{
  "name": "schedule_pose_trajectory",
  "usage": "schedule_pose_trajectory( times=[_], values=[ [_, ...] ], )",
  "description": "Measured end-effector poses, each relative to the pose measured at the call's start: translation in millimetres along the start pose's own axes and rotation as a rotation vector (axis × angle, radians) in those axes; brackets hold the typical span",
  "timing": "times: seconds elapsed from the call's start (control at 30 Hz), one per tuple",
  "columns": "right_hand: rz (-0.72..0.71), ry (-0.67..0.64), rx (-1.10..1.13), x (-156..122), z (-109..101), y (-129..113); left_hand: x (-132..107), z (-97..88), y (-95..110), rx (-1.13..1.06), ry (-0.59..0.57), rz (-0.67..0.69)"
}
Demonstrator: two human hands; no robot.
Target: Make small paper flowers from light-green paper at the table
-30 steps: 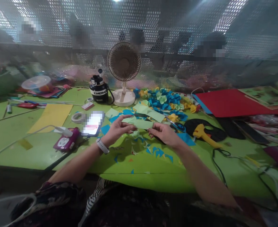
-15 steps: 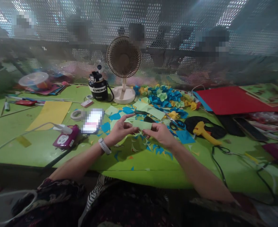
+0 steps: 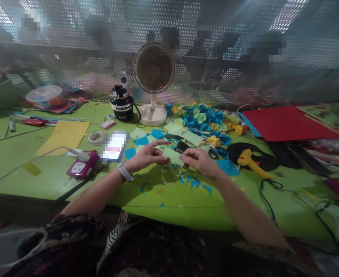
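Both hands are on the same bit of paper here: left hand (image 3: pixel 146 156) pinches the left end of one pale green paper strip (image 3: pixel 173 156) between thumb and fingers, forefinger sticking out straight, and right hand (image 3: pixel 200 161) nips the right end with its fingertips curled in. So one strip, two hands, held just above the green bench (image 3: pixel 42 177) near the middle of the frame, a bit tilted down to the right. One white watch (image 3: pixel 125 172) sits on the left wrist. Right under the strip it's a mess of blue scraps (image 3: pixel 192 184), too many and too small to count. At centre top stands one fan (image 3: pixel 153 73), with one black jug (image 3: pixel 122 108) just left of it. Right of the hands lie one yellow glue gun (image 3: pixel 253 161) and one pair of scissors (image 3: pixel 218 153), with one big red sheet (image 3: pixel 284 124) behind them. Left of the hands: one phone (image 3: pixel 113 148), one pink socket block (image 3: pixel 80 168), one white tape roll (image 3: pixel 96 137) and one yellow sheet (image 3: pixel 62 136). Behind the strip there's a heap of blue, green and yellow paper flowers (image 3: pixel 204 119), honestly can't count those either.
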State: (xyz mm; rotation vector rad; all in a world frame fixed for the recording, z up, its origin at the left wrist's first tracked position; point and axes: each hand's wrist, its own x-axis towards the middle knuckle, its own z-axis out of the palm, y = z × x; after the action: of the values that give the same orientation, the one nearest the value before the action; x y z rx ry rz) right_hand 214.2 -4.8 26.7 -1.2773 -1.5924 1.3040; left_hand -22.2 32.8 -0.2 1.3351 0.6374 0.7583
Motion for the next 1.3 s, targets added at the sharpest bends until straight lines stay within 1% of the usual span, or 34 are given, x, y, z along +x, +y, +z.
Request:
schedule_pose_trajectory(
  times=[0.07, 0.1, 0.17, 0.23, 0.27, 0.3, 0.33, 0.4, 0.47, 0.53, 0.6, 0.67, 0.73, 0.77, 0.83, 1.0, 1.1, 1.2, 1.3],
  values=[
    [-0.003, -0.042, -0.035, -3.2, 5.3, -0.1, 1.1, -2.5, 0.7, 0.002, 0.046, 0.027],
    [-0.005, -0.037, -0.023, -4.1, 7.5, 0.6, 2.1, -4.2, 1.1, -0.006, 0.086, 0.048],
    [-0.006, 0.023, 0.040, -4.5, 11.4, 2.7, 4.1, -6.0, 1.3, -0.046, 0.209, 0.087],
    [-0.014, 0.116, 0.110, -3.8, 15.7, 5.2, 5.3, -3.4, -0.1, -0.125, 0.332, 0.083],
    [-0.025, 0.161, 0.134, -3.6, 18.4, 6.2, 5.4, -0.2, -1.6, -0.174, 0.362, 0.053],
    [-0.036, 0.193, 0.147, -3.7, 21.5, 6.9, 5.2, 4.1, -3.5, -0.222, 0.364, 0.011],
    [-0.042, 0.207, 0.145, -4.3, 24.7, 7.4, 4.7, 8.8, -5.9, -0.263, 0.334, -0.038],
    [-0.040, 0.180, 0.104, -6.6, 30.0, 7.7, 3.5, 17.0, -10.6, -0.293, 0.263, -0.096],
    [-0.045, 0.130, 0.039, -9.6, 31.6, 7.9, 2.7, 20.3, -13.9, -0.284, 0.225, -0.107],
    [-0.103, 0.140, -0.033, -11.2, 28.1, 8.9, 3.0, 18.0, -15.1, -0.283, 0.212, -0.103],
    [-0.240, 0.221, -0.140, -10.6, 20.8, 10.8, 3.8, 13.2, -14.3, -0.296, 0.195, -0.126],
    [-0.428, 0.270, -0.303, -8.2, 13.4, 13.2, 4.2, 9.7, -12.3, -0.304, 0.163, -0.169],
    [-0.583, 0.222, -0.462, -5.5, 8.6, 15.6, 3.7, 9.3, -10.0, -0.299, 0.124, -0.206],
    [-0.633, 0.185, -0.517, -4.5, 7.4, 16.8, 3.3, 10.2, -8.9, -0.294, 0.111, -0.209],
    [-0.689, 0.129, -0.581, -3.2, 7.0, 18.6, 2.4, 12.8, -7.8, -0.288, 0.107, -0.196],
    [-0.747, 0.108, -0.658, -3.1, 9.0, 19.2, 2.0, 15.7, -11.6, -0.239, 0.125, -0.169],
    [-0.753, 0.109, -0.628, -4.3, 12.0, 17.6, 2.2, 15.8, -15.9, -0.169, 0.124, -0.121],
    [-0.689, 0.138, -0.524, -6.2, 18.6, 18.1, 1.6, 17.0, -19.0, -0.112, 0.086, -0.083],
    [-0.577, 0.247, -0.362, -7.3, 26.8, 21.3, 0.0, 19.3, -19.2, -0.107, 0.019, -0.074]
  ],
)
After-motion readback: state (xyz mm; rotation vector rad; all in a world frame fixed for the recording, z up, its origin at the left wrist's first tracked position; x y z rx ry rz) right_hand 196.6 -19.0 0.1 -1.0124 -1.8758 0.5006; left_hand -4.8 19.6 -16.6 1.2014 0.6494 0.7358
